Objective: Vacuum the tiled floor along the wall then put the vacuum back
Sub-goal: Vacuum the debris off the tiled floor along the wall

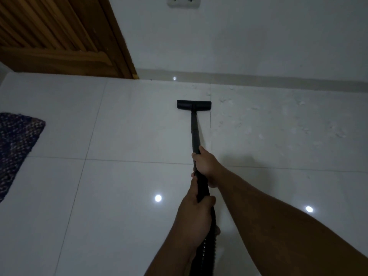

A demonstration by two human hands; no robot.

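I observe both hands on the one black vacuum wand (195, 134): the right hand (206, 166) grips it further forward, fingers wrapped round the tube, and the left hand (196, 212) grips it nearer the body, fingers curled round the point where the tube meets the ribbed hose (209, 246). The single floor nozzle (194, 105) lies flat on the tiled floor (123, 124), near the skirting (258, 79) but not touching it, its right end just beside a grout line. Pale debris (282, 118) lies scattered over the tile to the right of the nozzle, well short of cleared; I judge the task to be in its early sweeping stage. Risks noted: a sideways pass made too fast could scatter the light flakes and leave them behind; a push too far forward could knock the nozzle against the skirting; a swing to the left could catch the woven mat (16, 148) at the frame edge; the hose running under my view could snag, though its run is hidden. Count: one wand, one nozzle, one hose, one mat, one wooden door (59, 36), one double wall socket (183, 2), two hands. The vacuum body is out of view
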